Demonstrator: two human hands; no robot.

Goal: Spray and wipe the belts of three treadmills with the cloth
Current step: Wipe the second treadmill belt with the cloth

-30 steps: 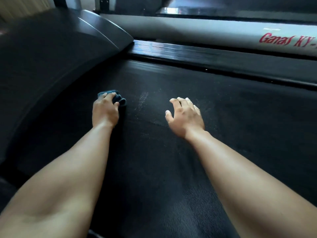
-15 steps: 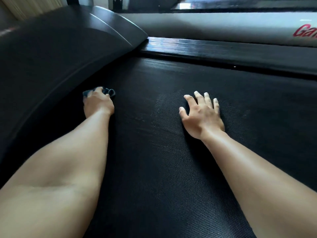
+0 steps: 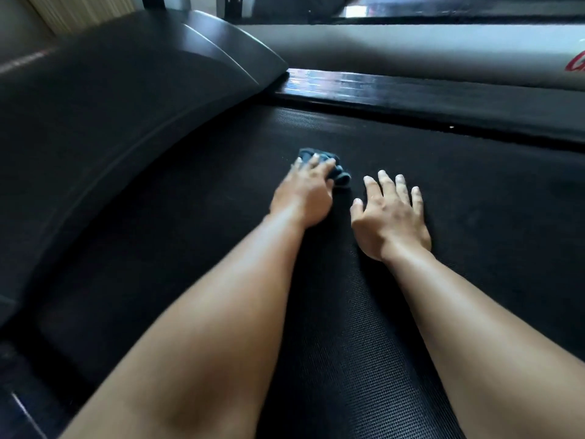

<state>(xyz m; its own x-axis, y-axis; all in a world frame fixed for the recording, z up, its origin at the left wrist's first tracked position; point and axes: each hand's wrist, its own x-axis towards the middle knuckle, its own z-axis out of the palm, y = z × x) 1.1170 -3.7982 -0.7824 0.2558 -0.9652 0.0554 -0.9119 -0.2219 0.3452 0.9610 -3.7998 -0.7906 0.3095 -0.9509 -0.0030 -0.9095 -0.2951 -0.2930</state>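
One belt [image 3: 474, 201] in view, and it's mid-wipe. The L hand [image 3: 300, 194] has its fingers bent over a bunched dark-blue cloth [image 3: 341, 178], holding it down on the belt near the front end, just short of the motor cover [image 3: 126, 106]. The R hand [image 3: 389, 223] lies flat & released right beside it, fingers spread, palm on the belt, probably as a brace. No spray bottle in sight, so spraying here looks done, tho no wet patch shows. Can't tell which of the 3 treadmills this is, so at best it's partway. The rest of this belt toward the camera is likely still to do.

Surface: black textured rubber, fine grid pattern, matte, grippy; cloth should drag a bit. A glossy black side rail [image 3: 411, 90] runs along the far edge. Beyond it is a 2nd machine's silver frame [image 3: 411, 49] w/ red lettering, cut off. Pale slatted wall or blind [image 3: 82, 11] top left; room is dim.
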